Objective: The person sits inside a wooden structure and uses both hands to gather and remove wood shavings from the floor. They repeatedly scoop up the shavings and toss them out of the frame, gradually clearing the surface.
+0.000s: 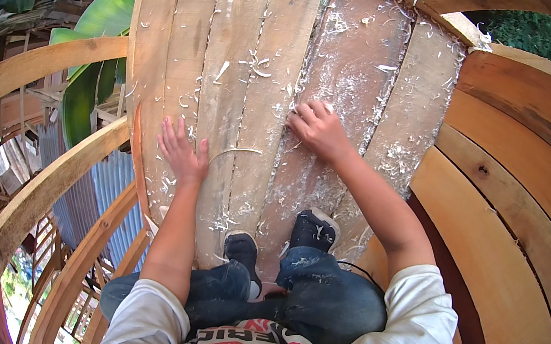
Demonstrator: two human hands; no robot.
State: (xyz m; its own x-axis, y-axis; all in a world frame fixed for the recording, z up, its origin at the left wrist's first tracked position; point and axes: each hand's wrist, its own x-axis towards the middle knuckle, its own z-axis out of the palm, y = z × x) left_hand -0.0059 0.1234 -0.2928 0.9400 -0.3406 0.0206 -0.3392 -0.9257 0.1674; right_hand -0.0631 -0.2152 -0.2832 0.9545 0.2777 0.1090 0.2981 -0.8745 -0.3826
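I crouch on a floor of long wooden planks (235,32) strewn with pale curled wood shavings (258,65). My left hand (183,153) lies flat on a plank at the left, its fingers spread and nothing in it. My right hand (316,130) is closed, its fingers curled down at the seam between two planks. A whitish bit shows by its knuckles; what the fingers hold, if anything, is hidden. The reddish plank (356,49) beyond that hand is dusted with white scraps.
Curved wooden ribs (39,202) stand along the left, with open gaps between them. Through these show corrugated metal sheets (120,185) and a large green leaf (102,24). A planked side wall (493,224) rises at the right. My dark-covered feet (315,230) rest on the planks.
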